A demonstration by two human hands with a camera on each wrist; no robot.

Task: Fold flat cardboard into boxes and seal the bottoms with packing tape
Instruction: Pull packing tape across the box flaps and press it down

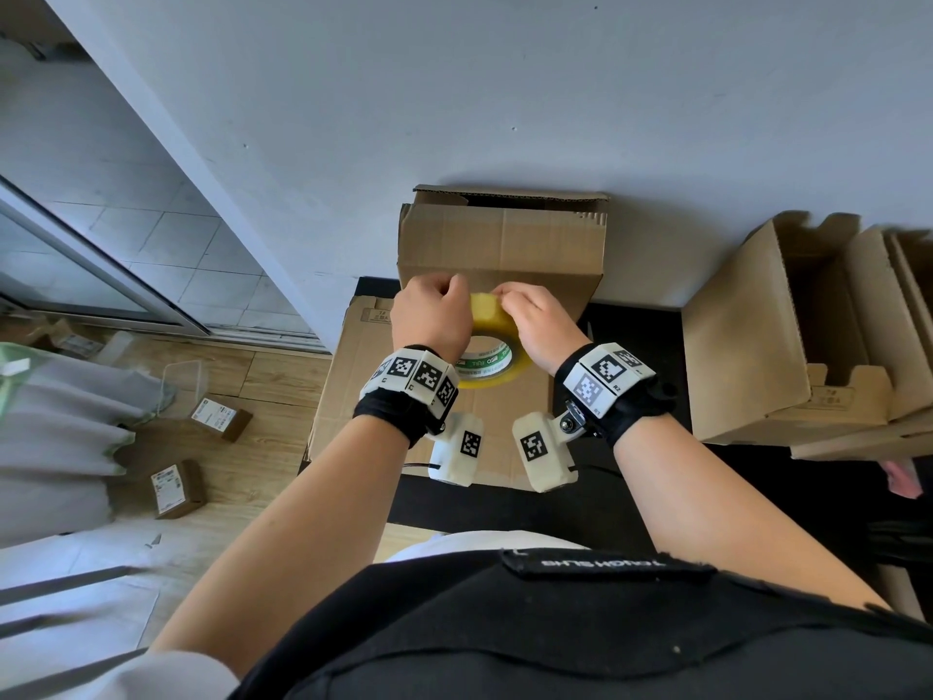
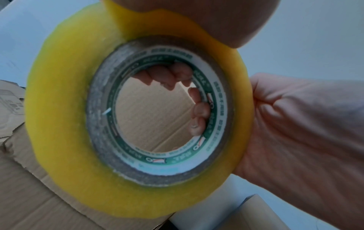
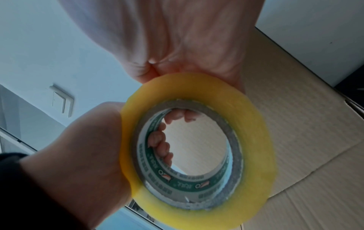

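My left hand (image 1: 429,315) grips yellow packing tape roll (image 1: 497,368) at its 10 o'clock edge; my right hand (image 1: 542,320) pinches roll's rim at 12 o'clock. Roll held above flat cardboard (image 1: 353,376) on black surface (image 1: 651,346). Folded box (image 1: 505,245) at 12 o'clock, against wall.

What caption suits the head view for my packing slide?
Both hands, left hand and right hand, grip a yellow tape roll above flat cardboard.
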